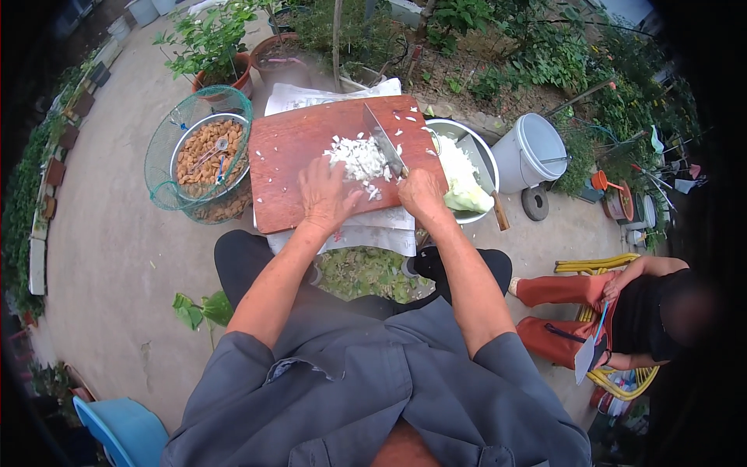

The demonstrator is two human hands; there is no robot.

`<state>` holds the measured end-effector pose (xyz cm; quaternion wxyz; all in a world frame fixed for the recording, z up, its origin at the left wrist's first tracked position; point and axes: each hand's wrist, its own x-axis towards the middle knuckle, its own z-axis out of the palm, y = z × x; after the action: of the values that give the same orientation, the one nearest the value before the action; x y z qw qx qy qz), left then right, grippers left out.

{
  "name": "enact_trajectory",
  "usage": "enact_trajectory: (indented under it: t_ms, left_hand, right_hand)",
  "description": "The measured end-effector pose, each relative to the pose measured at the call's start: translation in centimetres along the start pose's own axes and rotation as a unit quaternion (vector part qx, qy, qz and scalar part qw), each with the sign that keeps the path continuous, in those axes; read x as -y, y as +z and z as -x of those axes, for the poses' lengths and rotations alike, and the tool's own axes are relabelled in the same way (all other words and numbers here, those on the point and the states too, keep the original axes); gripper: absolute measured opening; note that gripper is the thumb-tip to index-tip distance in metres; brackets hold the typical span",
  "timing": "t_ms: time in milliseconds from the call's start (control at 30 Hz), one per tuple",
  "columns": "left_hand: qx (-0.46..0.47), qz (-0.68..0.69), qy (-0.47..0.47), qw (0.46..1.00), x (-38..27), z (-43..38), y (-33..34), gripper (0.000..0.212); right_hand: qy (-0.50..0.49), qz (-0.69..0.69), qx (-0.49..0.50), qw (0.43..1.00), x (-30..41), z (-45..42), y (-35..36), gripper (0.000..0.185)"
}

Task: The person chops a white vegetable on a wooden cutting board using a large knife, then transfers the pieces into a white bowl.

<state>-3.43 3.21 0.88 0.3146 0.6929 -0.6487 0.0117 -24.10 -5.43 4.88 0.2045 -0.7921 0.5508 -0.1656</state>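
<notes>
A reddish wooden cutting board (292, 152) lies before me on sheets of printed paper (373, 236). On it is a heap of chopped white vegetable (359, 156), with loose bits scattered around. My right hand (421, 194) grips the handle of a cleaver (382, 137), whose blade stands on edge along the heap's right side. My left hand (324, 190) rests at the heap's lower left, fingers spread, touching the board and the nearest pieces. Right of the board, a metal basin (470, 217) holds shredded white vegetable, a pale green chunk (470, 199) and a second wooden-handled blade (499, 211).
Left of the board, a green mesh net (160, 157) surrounds a bowl of brown kernels or nuts (204, 146). A white bucket (519, 154) stands beyond the basin. Potted plants (224, 70) line the far side. At right, a person (636, 315) sits on a yellow chair holding a fly swatter (585, 359).
</notes>
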Motion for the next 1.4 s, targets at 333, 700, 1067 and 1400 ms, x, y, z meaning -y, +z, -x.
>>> enact_trajectory:
  t_ms: [333,700,1067,1400]
  left_hand:
    - [0.021,-0.065,-0.025,0.997,2.3,0.0,-0.1,0.066]
    - [0.025,-0.156,-0.082,0.984,8.3,0.5,-0.4,0.055]
    - [0.058,-0.137,-0.103,0.983,7.6,0.0,-1.0,0.053]
    - [0.06,-0.138,-0.099,0.984,7.3,-0.1,-1.3,0.053]
  right_hand:
    - [-0.021,0.008,0.011,1.0,0.7,0.9,-0.5,0.028]
    - [-0.01,-0.022,-0.015,1.0,4.1,3.0,-0.9,0.028]
    - [-0.015,0.011,-0.057,0.998,2.2,3.9,-0.2,0.029]
    - [0.012,0.006,-0.059,0.998,-0.6,3.3,0.9,0.03]
